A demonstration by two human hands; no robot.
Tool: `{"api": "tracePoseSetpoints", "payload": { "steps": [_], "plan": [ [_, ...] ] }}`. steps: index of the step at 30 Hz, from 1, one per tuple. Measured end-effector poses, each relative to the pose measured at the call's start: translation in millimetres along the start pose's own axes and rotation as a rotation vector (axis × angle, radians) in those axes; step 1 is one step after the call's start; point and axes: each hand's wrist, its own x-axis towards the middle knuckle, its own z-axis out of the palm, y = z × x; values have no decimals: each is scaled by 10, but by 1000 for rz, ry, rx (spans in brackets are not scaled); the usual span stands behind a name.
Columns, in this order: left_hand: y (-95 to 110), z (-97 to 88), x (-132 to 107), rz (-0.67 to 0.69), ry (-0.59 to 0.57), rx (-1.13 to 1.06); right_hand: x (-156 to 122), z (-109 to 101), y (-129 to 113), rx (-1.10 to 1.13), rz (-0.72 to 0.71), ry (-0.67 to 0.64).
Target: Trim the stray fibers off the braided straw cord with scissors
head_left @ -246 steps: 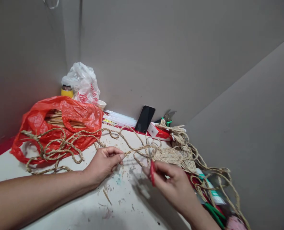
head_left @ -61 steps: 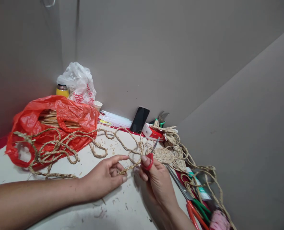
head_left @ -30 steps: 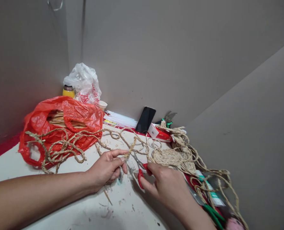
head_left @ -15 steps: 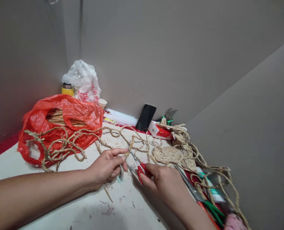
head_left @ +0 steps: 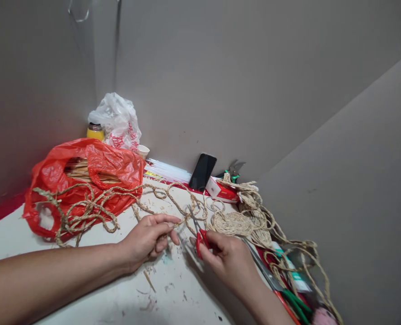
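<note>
Between its thumb and fingers, my left hand (head_left: 153, 237) pinches a braided straw cord (head_left: 177, 186), which loops away over the white table (head_left: 173, 293). My right hand (head_left: 226, 253) has its fingers in the red handles of a small pair of scissors (head_left: 198, 230). The scissor blades are parted and point up and away, just right of the pinched part of the cord. Beyond the right hand lies a flat coil of woven cord (head_left: 232, 223). Small fibre scraps are scattered on the tabletop around both hands.
A red plastic bag (head_left: 119, 158) of straw stands left, more cord draped over it. Behind are a white bag (head_left: 115, 117), yellow bottle (head_left: 95, 132), paper cup (head_left: 143, 150) and phone (head_left: 202, 171). Green-handled shears (head_left: 293, 300) lie right, near tangled cord. Grey walls enclose the table.
The scissors have moved back from the left fingertips, and their blades have swung upward and opened. My left hand keeps its pinch on the cord. The whole view has shifted slightly.
</note>
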Motion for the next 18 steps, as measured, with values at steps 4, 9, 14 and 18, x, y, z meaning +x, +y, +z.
{"api": "tracePoseSetpoints", "payload": {
  "steps": [4, 9, 14, 18],
  "plan": [
    [16, 10, 12, 0, 59, -5, -13, -89, -48, -39, -17, -83],
    [-19, -15, 46, -15, 49, -8, -23, -255, -97, -70, -22, -205],
    [-42, -27, 58, -69, 7, -1, -54, -385, -121, -178, -26, -322],
    [-31, -18, 53, -62, 55, -34, -83, -411, -154, -245, -27, -355]
  ]
}}
